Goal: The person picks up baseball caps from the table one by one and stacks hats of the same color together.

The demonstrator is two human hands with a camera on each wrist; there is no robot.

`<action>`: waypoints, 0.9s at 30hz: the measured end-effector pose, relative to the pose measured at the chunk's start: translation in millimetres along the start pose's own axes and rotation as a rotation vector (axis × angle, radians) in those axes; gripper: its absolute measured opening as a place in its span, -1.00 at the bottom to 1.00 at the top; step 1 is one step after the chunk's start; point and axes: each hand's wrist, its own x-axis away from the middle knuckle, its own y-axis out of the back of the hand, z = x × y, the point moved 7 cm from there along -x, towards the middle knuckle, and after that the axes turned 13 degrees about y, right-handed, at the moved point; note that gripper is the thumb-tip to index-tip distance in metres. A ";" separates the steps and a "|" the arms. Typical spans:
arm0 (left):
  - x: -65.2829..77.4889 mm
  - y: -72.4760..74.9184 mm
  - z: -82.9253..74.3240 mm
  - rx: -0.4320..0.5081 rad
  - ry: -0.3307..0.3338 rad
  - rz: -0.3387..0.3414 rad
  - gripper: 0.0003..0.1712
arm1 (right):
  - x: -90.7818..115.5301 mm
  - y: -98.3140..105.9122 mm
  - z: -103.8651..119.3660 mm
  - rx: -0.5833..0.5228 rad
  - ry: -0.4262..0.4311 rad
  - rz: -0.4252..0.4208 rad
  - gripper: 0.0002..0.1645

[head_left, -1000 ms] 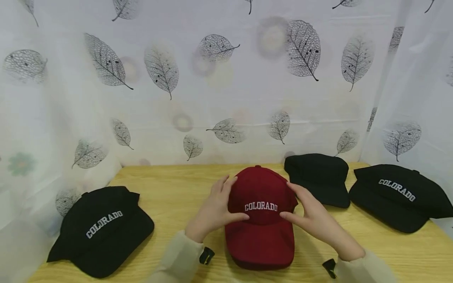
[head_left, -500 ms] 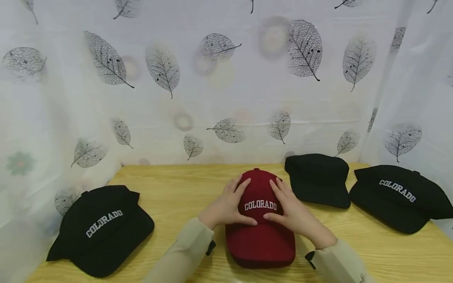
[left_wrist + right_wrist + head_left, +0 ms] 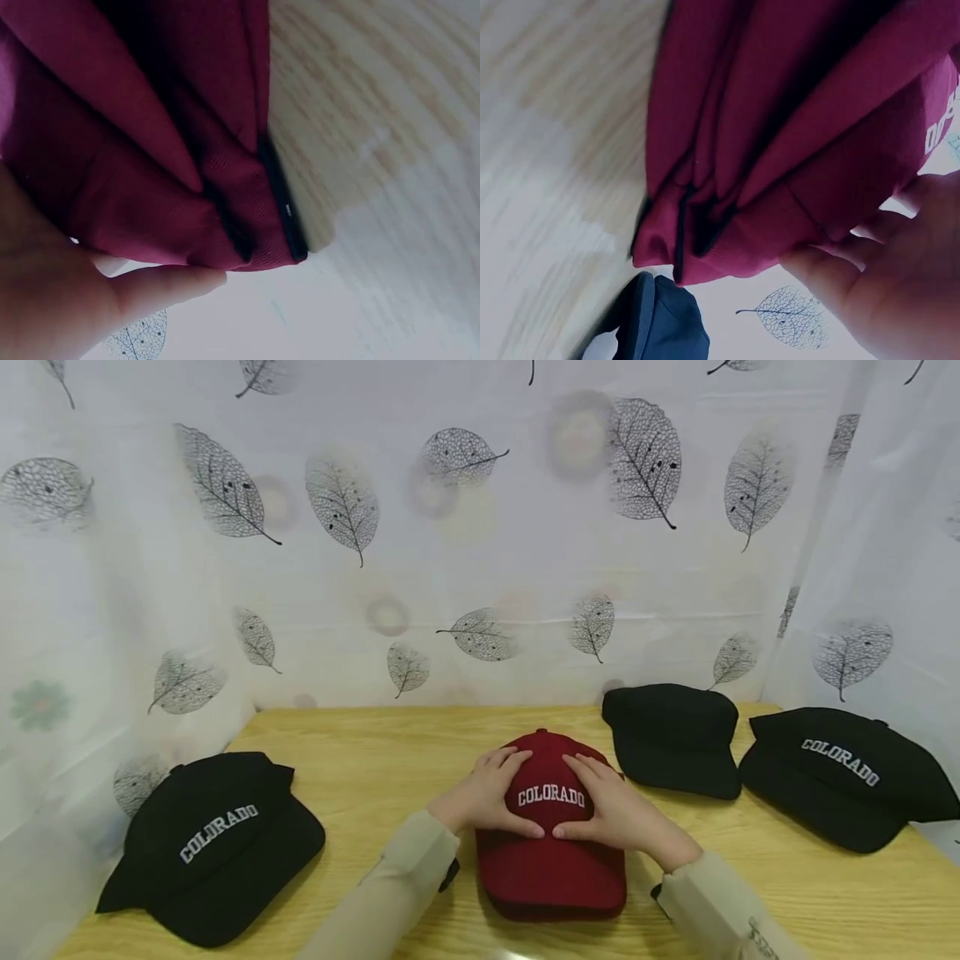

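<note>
Between the left and right edges of the table (image 3: 375, 793), well forward of its far edge, sat a red cap (image 3: 551, 814), its brim (image 3: 551, 881) toward the person and white lettering (image 3: 551, 797) across the front of its crown (image 3: 548, 762). The left hand (image 3: 486, 797) and the right hand (image 3: 613, 806) cupped the crown from either side, fingers splayed and gently bent over its upper flanks, thumbs almost meeting just above the brim. Neither hand was closed into a grip; both lay spread against the cloth, and how hard they pressed could not be told.

The cap looked light, with a soft crown and a stiffer brim. At both wrists the side fabric showed deep folds, so it would probably give under firm pressure and crease if pinched at one spot. Cloth like this should neither slip much nor break. The best hold looked broad and even: fingers along both sides of the crown, thumbs low where the brim joined. The brim itself would likely serve as a firmer handle for turning it.

One black cap (image 3: 213, 852) lay by the left edge, a second black cap (image 3: 675, 743) near the far right corner, and a third black cap (image 3: 847, 777) at the right edge. A leaf-patterned curtain (image 3: 420, 577) hung behind the far edge.
</note>
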 end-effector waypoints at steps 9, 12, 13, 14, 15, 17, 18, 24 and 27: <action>-0.4 2.1 -2.0 -0.031 0.039 0.025 0.19 | -3.6 1.1 -0.5 -0.013 -0.016 0.044 0.14; 0.1 0.7 -2.4 -0.060 0.045 0.011 0.20 | -3.9 1.2 1.1 -0.003 -0.018 0.042 0.14; 0.4 0.4 -2.5 -0.071 0.049 0.004 0.20 | -4.1 1.2 1.7 0.000 -0.018 0.041 0.14; 0.9 0.1 -2.6 -0.080 0.053 -0.001 0.20 | -4.2 1.1 2.1 0.003 -0.019 0.041 0.14; 1.5 -0.1 -2.8 -0.091 0.059 -0.006 0.21 | -4.1 1.0 2.5 0.000 -0.021 0.041 0.14; 3.3 -0.6 -4.0 -0.102 0.065 -0.019 0.21 | -3.1 0.7 3.1 -0.011 -0.029 0.042 0.15; 4.7 -0.7 -4.7 -0.100 0.068 -0.023 0.21 | -2.3 0.4 3.1 -0.019 -0.035 0.043 0.16; 13.9 0.2 -6.1 -0.028 0.048 -0.079 0.19 | -0.6 0.4 5.0 -0.071 -0.063 0.041 0.18; 17.3 0.8 -6.6 0.008 0.039 -0.100 0.19 | 0.1 3.1 7.1 -0.070 -0.065 0.031 0.17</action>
